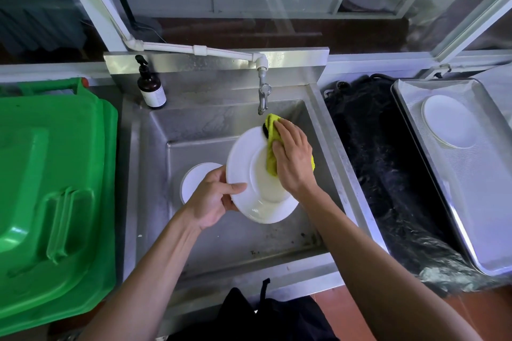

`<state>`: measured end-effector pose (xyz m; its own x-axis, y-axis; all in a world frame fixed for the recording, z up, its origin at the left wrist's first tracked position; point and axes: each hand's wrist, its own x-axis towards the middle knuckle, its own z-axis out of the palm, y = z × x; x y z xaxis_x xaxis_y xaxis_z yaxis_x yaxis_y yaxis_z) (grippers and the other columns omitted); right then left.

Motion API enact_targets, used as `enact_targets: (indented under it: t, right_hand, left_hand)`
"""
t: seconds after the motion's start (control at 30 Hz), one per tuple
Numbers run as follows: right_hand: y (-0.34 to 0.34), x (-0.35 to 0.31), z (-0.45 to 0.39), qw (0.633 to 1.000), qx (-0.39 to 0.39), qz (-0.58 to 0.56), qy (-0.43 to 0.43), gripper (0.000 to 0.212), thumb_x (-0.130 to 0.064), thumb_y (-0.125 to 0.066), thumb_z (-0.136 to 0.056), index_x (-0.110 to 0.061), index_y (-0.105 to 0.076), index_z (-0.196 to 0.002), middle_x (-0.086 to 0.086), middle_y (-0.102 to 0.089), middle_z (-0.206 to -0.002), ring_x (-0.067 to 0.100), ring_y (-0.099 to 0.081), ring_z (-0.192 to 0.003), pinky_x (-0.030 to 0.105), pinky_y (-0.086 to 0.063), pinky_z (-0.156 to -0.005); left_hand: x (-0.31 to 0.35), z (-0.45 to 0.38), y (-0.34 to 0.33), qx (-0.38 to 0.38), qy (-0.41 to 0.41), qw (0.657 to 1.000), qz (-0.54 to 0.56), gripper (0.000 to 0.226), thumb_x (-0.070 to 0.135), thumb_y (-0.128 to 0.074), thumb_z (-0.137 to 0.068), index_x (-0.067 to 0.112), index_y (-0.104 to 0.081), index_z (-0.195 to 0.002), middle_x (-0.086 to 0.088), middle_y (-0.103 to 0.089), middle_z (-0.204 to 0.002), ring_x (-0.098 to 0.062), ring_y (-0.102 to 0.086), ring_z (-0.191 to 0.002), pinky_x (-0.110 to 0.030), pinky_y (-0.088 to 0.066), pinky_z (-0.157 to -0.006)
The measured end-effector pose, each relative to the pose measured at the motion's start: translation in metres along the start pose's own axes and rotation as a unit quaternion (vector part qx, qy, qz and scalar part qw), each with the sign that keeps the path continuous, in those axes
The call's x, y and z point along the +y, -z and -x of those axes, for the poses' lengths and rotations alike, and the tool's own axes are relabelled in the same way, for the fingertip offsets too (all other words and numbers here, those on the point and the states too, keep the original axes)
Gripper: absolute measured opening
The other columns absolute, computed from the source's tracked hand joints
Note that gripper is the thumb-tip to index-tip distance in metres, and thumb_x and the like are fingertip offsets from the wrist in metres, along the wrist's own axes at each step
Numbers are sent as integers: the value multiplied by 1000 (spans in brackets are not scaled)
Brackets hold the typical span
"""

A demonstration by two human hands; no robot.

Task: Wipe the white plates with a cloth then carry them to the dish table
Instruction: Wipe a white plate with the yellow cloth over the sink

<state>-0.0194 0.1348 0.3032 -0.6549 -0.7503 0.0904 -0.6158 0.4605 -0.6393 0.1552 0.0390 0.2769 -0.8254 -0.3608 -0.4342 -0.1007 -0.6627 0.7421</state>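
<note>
Held white plate (249, 174) at centre frame, tilted over sink (221, 230). Left hand (213, 199) pinched lower-left rim, thumb on top, fingers curled beneath. Right hand (291, 158) pressed yellow cloth (271, 144) flat against plate's upper right, fingers straight and close together. Best wiped with firm circular passes, turning rim through left grip. Second plate (194, 177) in sink; another on tray (471, 188), right of frame.
</note>
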Motion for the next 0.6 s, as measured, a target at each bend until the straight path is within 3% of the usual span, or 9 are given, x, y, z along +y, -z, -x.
enact_targets:
  t: [0.2, 0.3, 0.5, 0.6]
  right_hand:
    - [-12, -4, 13, 990, -8, 48, 132, 47, -26, -38, -103, -14, -49, -147, 1, -43, -155, 26, -33, -146, 46, -25, -117]
    - [-17, -8, 21, 979, -39, 63, 189, 47, -27, -36, -103, -15, -48, -148, 1, -41, -156, 26, -29, -148, 49, -23, -116]
    - [-22, -17, 33, 967, -73, 54, 239, 46, -24, -37, -104, -14, -47, -147, -3, -41, -155, 21, -26, -149, 45, -10, -122]
    - [-21, -15, 34, 966, -75, 38, 246, 46, -23, -36, -104, -12, -46, -147, -3, -43, -154, 19, -27, -149, 44, -11, -122]
  left_hand:
    - [-4, 1, -2, -17, 24, 999, -20, 47, 6, -71, -76, 5, -65, -123, -18, -71, -115, -35, -70, -98, -39, -59, -65]
    - [-6, 1, -2, -23, 28, 999, -25, 40, 5, -70, -75, 10, -70, -115, -15, -71, -109, -32, -69, -97, -41, -59, -72]
    - [-7, 2, 1, -36, 30, 998, -31, 30, 3, -68, -75, 15, -75, -101, -11, -72, -96, -27, -70, -89, -37, -58, -67]
    - [-10, 4, 3, -36, 34, 998, -31, 31, 3, -69, -75, 11, -73, -105, -14, -71, -99, -29, -69, -93, -41, -57, -73]
